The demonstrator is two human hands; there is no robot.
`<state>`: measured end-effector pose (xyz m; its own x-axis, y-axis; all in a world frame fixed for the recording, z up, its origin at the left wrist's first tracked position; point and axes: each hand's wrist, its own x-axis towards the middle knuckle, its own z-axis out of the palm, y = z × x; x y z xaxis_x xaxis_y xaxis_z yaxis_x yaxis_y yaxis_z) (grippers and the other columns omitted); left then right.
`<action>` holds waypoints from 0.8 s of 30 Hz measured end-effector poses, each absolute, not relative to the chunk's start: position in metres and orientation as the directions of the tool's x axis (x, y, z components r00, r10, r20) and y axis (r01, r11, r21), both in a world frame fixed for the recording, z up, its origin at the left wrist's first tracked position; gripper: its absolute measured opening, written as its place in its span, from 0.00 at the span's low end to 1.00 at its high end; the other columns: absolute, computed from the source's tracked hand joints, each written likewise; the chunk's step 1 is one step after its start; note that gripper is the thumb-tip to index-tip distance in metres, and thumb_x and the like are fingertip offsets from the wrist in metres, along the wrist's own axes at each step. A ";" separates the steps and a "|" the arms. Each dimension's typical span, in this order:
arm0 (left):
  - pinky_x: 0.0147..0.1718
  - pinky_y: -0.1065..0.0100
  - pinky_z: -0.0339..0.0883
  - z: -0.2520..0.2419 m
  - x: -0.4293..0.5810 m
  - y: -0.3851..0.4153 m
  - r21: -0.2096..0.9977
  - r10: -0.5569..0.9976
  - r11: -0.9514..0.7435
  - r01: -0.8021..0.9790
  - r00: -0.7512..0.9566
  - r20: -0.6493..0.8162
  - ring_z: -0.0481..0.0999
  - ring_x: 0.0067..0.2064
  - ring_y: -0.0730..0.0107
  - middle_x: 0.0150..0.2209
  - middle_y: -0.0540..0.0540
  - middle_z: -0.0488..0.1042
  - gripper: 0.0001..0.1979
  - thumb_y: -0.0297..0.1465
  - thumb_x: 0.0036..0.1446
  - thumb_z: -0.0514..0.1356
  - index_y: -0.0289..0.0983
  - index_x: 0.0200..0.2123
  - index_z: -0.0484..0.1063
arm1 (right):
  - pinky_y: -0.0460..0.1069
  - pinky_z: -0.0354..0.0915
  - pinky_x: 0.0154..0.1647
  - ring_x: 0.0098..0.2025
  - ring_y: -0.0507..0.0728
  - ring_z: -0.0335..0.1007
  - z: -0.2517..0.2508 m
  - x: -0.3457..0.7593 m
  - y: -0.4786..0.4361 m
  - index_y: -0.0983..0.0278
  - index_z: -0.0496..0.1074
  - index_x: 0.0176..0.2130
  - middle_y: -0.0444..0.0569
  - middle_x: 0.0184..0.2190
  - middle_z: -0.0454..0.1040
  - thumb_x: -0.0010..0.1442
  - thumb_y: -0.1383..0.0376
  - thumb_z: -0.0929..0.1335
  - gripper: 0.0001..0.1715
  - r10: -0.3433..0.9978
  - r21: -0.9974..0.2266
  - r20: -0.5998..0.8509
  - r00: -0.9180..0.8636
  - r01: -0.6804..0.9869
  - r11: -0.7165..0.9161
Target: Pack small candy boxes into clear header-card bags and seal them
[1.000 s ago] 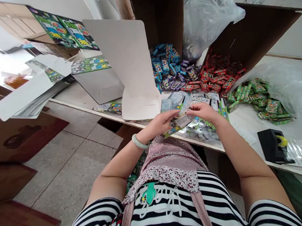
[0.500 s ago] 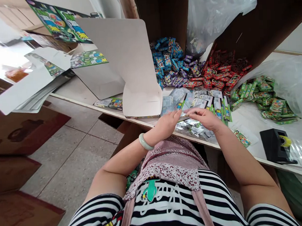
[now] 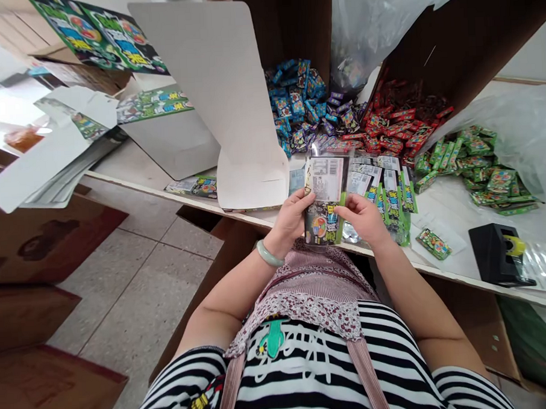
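A flat printed plastic pouch [image 3: 326, 177], clear at its top with a white barcode panel and a dark, colourful lower part, stands tilted up above the table's front edge. Closed on its left edge is my left hand [image 3: 288, 221], thumb across the front. My right hand [image 3: 365, 220] pinches the right edge, with thumb and fingertip at the green strip. Behind and right of it lies a fanned row of similar pouches [image 3: 390, 190]. Some shiny clear plastic [image 3: 350, 232] shows between the held pouch and my right hand.
Blue packets [image 3: 296, 104], purple packets [image 3: 328, 127], red packets [image 3: 399, 129] and green packets [image 3: 474, 165] lie in heaps at the back and right. A black tape dispenser [image 3: 495, 255] stands near the front edge. An opened white display box [image 3: 253, 169] stands left.
The pouch, seen nearly edge-on between both hands before, is now raised and turned with its printed face toward me. My hands have moved apart to its two sides.
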<state>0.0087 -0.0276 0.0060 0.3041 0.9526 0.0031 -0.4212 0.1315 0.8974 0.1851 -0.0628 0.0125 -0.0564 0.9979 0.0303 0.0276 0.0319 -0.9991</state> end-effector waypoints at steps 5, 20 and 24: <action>0.54 0.57 0.74 -0.013 0.016 -0.025 0.900 0.968 0.126 -0.418 0.250 -0.020 0.79 0.53 0.57 0.48 0.42 0.80 0.23 0.43 0.56 0.67 0.37 0.51 0.72 | 0.50 0.70 0.30 0.32 0.55 0.72 0.000 0.200 -0.063 0.58 0.72 0.34 0.42 0.31 0.78 0.46 0.48 0.76 0.22 0.992 -0.994 -0.109 -0.063 0.026 -0.107; 0.41 0.68 0.79 -0.027 -0.002 -0.027 0.970 0.843 0.142 -0.199 0.537 -0.014 0.82 0.42 0.67 0.47 0.47 0.79 0.38 0.34 0.56 0.70 0.50 0.66 0.58 | 0.55 0.75 0.43 0.39 0.57 0.77 0.000 0.217 -0.087 0.54 0.67 0.52 0.47 0.41 0.78 0.59 0.54 0.72 0.23 0.985 -0.988 0.150 0.085 0.050 0.146; 0.35 0.69 0.78 -0.015 -0.007 -0.029 0.979 0.853 0.134 -0.153 0.521 -0.035 0.81 0.35 0.69 0.35 0.52 0.79 0.30 0.33 0.53 0.72 0.49 0.57 0.66 | 0.54 0.74 0.41 0.38 0.56 0.75 -0.001 0.212 -0.090 0.55 0.66 0.55 0.48 0.43 0.78 0.63 0.56 0.70 0.23 0.982 -0.985 0.157 0.105 0.093 0.147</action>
<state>-0.0073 -0.0291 -0.0147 0.5207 0.8530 -0.0350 -0.1535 0.1338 0.9791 0.2121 -0.0896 -0.0006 0.1054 0.9820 0.1566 0.0927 0.1471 -0.9848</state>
